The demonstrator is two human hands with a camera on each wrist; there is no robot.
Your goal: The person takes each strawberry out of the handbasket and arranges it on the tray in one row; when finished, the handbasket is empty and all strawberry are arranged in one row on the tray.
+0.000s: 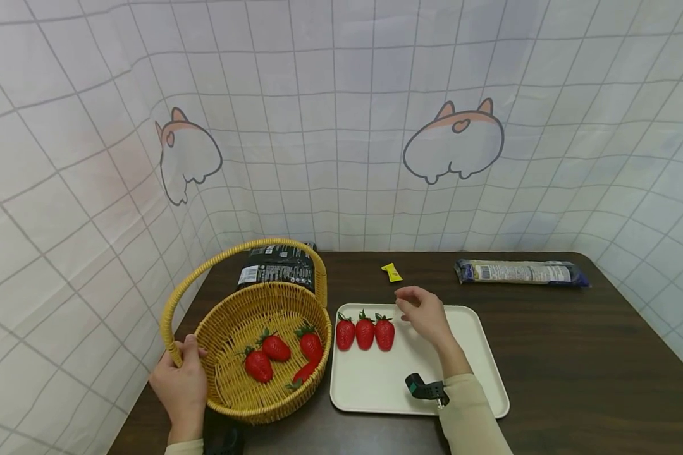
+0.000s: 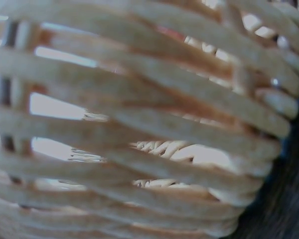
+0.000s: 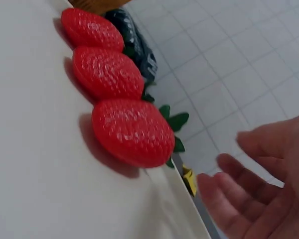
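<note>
A yellow wicker basket (image 1: pixel 270 414) with a tall handle holds several red strawberries (image 1: pixel 258 366). My left hand (image 1: pixel 181 382) grips the lower left end of the handle, thumb on top; some of its fingers are hidden. The woven side (image 2: pixel 139 114) of the basket fills the left wrist view, blurred. Three strawberries (image 3: pixel 134 132) lie side by side, leaves toward the back, in the upper left of a white tray (image 1: pixel 387 392). Just right of that row, my right hand (image 1: pixel 427 313) hovers over the tray with loosely bent fingers and nothing in them.
Behind the basket lies a black package (image 1: pixel 279 268). A small yellow wrapped sweet (image 1: pixel 392 272) sits beyond the tray, and a long plastic-wrapped packet (image 1: pixel 520 272) lies at the back right. White grid-patterned cloth (image 1: pixel 370 126) encloses the dark wooden table (image 1: pixel 580 354).
</note>
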